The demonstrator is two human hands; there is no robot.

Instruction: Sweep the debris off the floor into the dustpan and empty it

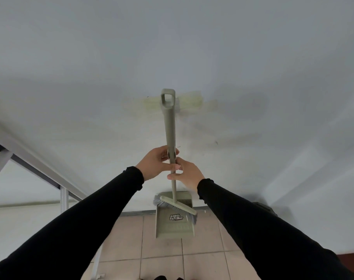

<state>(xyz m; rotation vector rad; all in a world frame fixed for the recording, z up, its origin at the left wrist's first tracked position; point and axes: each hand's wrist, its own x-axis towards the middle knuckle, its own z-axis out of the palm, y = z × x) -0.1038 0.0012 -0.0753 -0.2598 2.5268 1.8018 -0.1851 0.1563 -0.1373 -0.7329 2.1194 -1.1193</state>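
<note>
An olive-green broom handle (169, 122) stands upright before a white wall, its loop grip at the top. My left hand (156, 163) grips the handle at a joint halfway down. My right hand (187, 174) pinches the thinner shaft just below. The broom head (177, 208) with grey bristles lies tilted across the green dustpan (174, 225), which stands upright on its lower edge on the tiled floor (164, 257). No debris shows on the tiles.
A white table frame (30, 158) with metal legs runs along the left. A dark object (265, 209) sits by the wall on the right. A yellowish tape patch (190, 101) marks the wall behind the handle top.
</note>
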